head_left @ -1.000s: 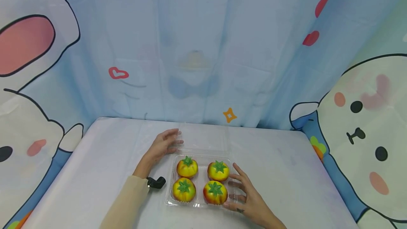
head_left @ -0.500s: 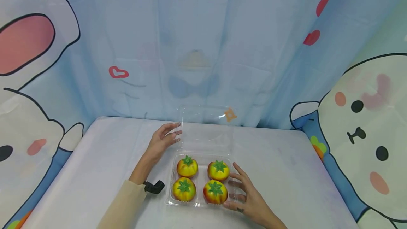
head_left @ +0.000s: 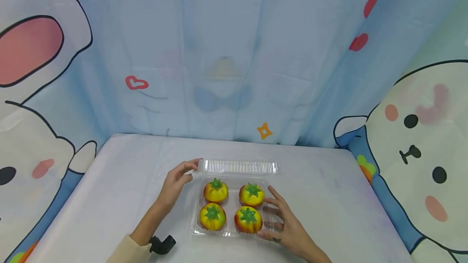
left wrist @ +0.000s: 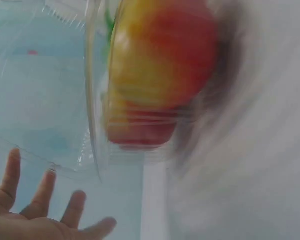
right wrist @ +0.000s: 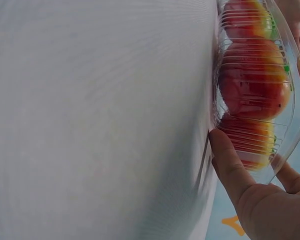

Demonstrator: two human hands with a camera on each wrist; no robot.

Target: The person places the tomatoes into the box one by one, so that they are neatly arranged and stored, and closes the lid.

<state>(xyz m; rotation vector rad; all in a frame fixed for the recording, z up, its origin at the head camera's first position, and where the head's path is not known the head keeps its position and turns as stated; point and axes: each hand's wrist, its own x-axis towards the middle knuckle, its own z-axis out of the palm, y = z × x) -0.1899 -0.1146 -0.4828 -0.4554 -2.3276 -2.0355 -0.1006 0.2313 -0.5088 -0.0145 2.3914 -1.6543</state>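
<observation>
Several round, glossy yellow-red fruits with green star-shaped leaf tops (head_left: 249, 221) sit in a clear plastic container (head_left: 224, 233) on the table. Its clear lid (head_left: 239, 167), hinged at the far side, is raised; the exact tilt is hard to tell through the transparent plastic. At the far left corner my left hand (head_left: 173, 184) touches the lid's edge with outstretched fingertips. The left wrist view shows those fingers (left wrist: 40, 197) spread beside the lid edge (left wrist: 89, 75). My right hand (head_left: 291, 232) holds the container's right side, thumb at the near corner, fingers along the wall.
A white cloth covers the table (head_left: 329, 198). Behind it hangs a light blue curtain (head_left: 226, 31) printed with cartoon animals. A black wrist strap mount (head_left: 162, 245) sticks out from my left wrist.
The lid has swung up from lying back behind the container and turned toward me. My left hand moved with it, a little nearer and leftward. My right hand stays in place.
</observation>
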